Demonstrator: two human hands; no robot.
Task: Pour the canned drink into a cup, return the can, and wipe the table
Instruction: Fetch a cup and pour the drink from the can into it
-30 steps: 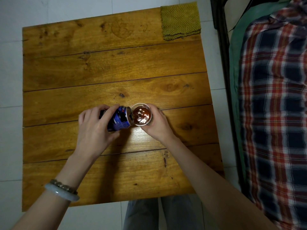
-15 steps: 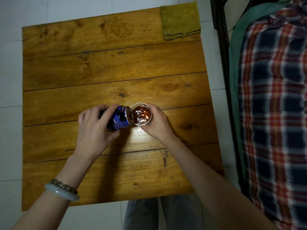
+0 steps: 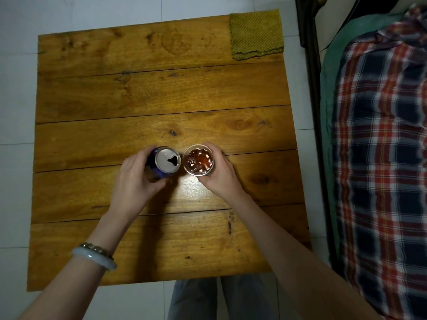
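A blue drink can (image 3: 165, 163) stands upright near the middle of the wooden table (image 3: 147, 93), its silver top and open mouth facing up. My left hand (image 3: 136, 181) grips the can from its left side. Just to its right stands a clear plastic cup (image 3: 198, 160) filled with dark brown drink. My right hand (image 3: 219, 175) curls round the cup from the right. Can and cup are close together but apart. A folded yellow-green cloth (image 3: 256, 34) lies on the table's far right corner.
A bed with a plaid blanket (image 3: 379, 158) and a green sheet runs along the table's right side, behind a dark frame (image 3: 312, 88). White floor tiles surround the table. My knees (image 3: 221, 296) show below the near edge.
My left hand has tipped the can back from pouring over the cup to upright. The cup and my right hand have stayed in place.
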